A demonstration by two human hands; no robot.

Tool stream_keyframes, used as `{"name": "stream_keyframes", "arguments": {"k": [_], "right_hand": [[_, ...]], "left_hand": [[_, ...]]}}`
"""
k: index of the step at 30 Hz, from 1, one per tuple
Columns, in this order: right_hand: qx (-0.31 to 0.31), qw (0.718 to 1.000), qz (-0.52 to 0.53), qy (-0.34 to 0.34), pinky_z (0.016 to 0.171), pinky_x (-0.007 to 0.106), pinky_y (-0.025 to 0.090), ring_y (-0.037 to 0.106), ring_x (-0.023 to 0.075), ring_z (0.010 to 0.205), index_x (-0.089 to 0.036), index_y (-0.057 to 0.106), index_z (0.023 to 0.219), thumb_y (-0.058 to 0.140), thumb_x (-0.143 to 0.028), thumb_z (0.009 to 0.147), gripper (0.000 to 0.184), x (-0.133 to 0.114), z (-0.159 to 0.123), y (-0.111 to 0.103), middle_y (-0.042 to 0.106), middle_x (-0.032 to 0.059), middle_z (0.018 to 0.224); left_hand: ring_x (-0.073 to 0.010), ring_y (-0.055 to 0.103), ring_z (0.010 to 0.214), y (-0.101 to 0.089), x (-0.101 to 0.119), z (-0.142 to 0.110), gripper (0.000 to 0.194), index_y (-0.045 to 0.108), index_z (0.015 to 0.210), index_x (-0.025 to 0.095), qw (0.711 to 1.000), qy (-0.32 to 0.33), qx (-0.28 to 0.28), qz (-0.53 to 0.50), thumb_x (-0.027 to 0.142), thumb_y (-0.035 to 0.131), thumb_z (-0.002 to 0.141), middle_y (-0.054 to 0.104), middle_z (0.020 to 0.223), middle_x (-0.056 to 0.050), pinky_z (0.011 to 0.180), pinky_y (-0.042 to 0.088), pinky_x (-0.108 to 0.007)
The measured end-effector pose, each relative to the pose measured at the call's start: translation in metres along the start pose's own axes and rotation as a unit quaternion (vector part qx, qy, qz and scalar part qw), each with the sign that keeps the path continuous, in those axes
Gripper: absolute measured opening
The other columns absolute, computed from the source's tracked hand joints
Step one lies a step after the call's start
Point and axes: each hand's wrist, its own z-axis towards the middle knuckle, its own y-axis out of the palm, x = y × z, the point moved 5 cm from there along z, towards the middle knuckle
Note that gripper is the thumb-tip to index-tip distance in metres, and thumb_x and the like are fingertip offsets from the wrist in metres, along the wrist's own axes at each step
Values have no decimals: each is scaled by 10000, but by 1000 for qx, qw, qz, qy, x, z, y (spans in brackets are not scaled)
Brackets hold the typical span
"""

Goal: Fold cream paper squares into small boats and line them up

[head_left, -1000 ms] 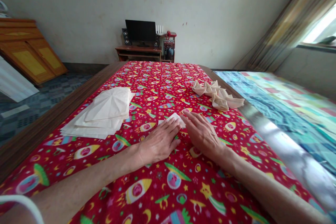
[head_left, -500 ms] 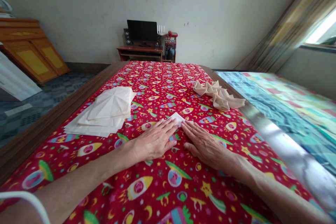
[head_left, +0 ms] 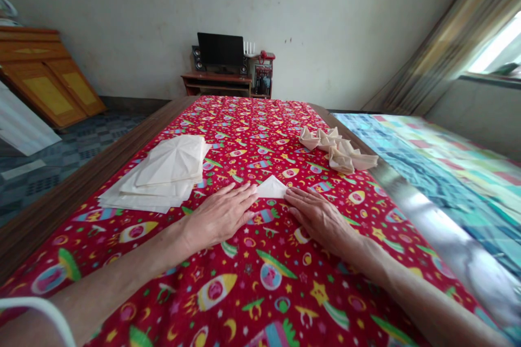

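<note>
Touching opposite corners of folded paper on the cloth-covered surface with left hand and right hand laid flat, with grip released.

Behind the black monitor rises a pale, marked wall. Left of the monitor, a wooden cabinet stands on a blue checked floor; right of the monitor, a tan curtain hangs beside a bright window.
</note>
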Motion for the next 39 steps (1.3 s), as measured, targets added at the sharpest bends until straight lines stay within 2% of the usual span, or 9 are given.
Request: {"name": "stream_keyframes", "arguments": {"k": [5,8,11,13,18,22,28,33,39], "right_hand": [[4,999,-40,-14,902,360,423,621,193,989,-183,645,1026,414,-305,955,271,2,15,-1,678,88,1080],[-16,997,-78,-24,790,340,395,614,189,849,-180,660,897,471,-367,927,268,3,33,0,685,77,895],[-32,995,-87,-33,723,307,364,576,185,815,-185,670,876,500,-387,909,266,4,49,3,651,63,820],[-37,996,-70,-41,706,285,359,557,172,807,-189,672,891,506,-369,909,245,4,54,6,639,56,827],[-42,995,-78,-48,690,274,385,537,171,799,-178,664,910,496,-321,917,221,3,55,9,612,59,834],[-50,991,-103,-64,744,296,423,538,186,840,-160,650,935,501,-288,912,197,-2,51,6,605,83,881],[-33,991,-109,-68,735,307,446,538,199,856,-150,640,987,521,-249,898,179,-3,48,2,605,96,920],[-4,993,-76,-85,702,292,454,545,187,832,-148,641,966,515,-229,900,164,1,47,5,609,92,927],[3,994,-41,-102,714,292,471,550,180,829,-142,630,948,507,-215,903,149,7,46,7,611,87,904]], "left_hand": [[-191,553,1156,-2,-11,2,290,632,1087,158,997,-20,67,-33,245,399,938,629,1202,-85,1035,371,-360],[-169,647,945,-2,-24,11,308,685,873,152,985,-59,126,-102,235,395,935,708,971,-73,890,475,-288],[-147,659,798,-1,-39,18,336,684,797,152,966,-110,163,-168,235,389,935,707,846,-55,754,505,-245],[-142,653,791,1,-43,20,329,683,805,153,959,-117,174,-188,234,392,932,703,844,-50,740,502,-240],[-170,607,991,9,-39,21,252,680,976,155,967,-74,168,-176,163,444,890,668,1062,-68,910,469,-304],[-197,542,1087,13,-34,23,337,599,1173,165,981,-40,128,-141,131,450,873,600,1187,-79,982,424,-371],[-211,544,1056,13,-34,28,279,639,1111,180,983,-58,108,-138,265,479,900,594,1138,-79,944,444,-369],[-225,537,1029,12,-28,31,375,600,1170,170,983,-63,103,-141,362,577,848,571,1097,-89,912,464,-368],[-186,571,928,11,-24,41,255,633,1075,150,983,-53,93,-149,290,542,882,574,985,-69,835,491,-310]]}}
